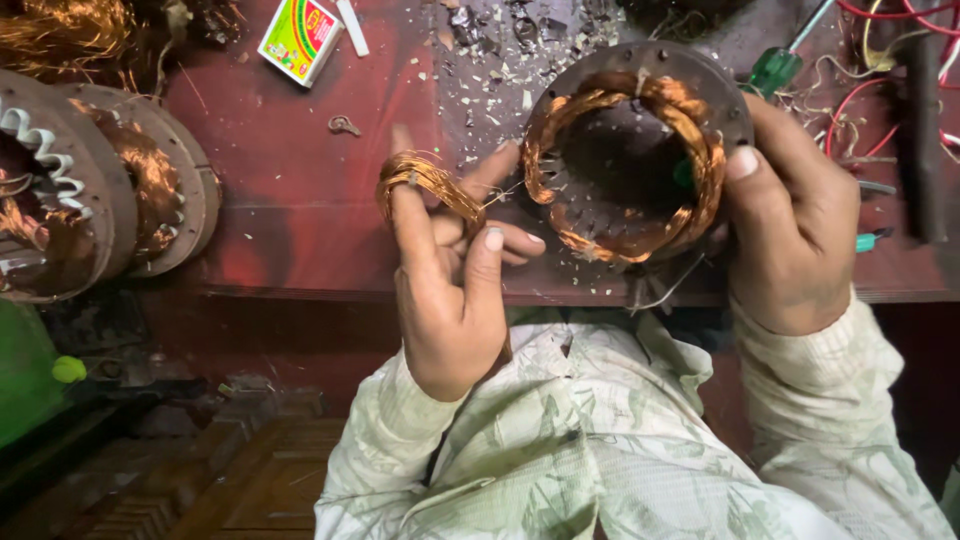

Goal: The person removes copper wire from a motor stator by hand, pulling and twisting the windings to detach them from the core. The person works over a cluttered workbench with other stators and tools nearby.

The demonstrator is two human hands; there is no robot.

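A small copper wire coil [428, 185] is looped over the raised index finger of the left hand [450, 290], whose thumb and remaining fingers are half curled, and a thin strand is drawn from it rightward to the motor stator [636, 150]. The stator's right rim is clasped by the closed right hand [795, 235], thumb on top. The stator is held on the red workbench [290, 200], its bore axis turned up toward the viewer, copper winding ringing the opening.

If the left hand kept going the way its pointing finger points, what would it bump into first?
The left hand points up across the red table. Past the copper wire loop on its finger, probably the small metal clip, though depth is unclear.
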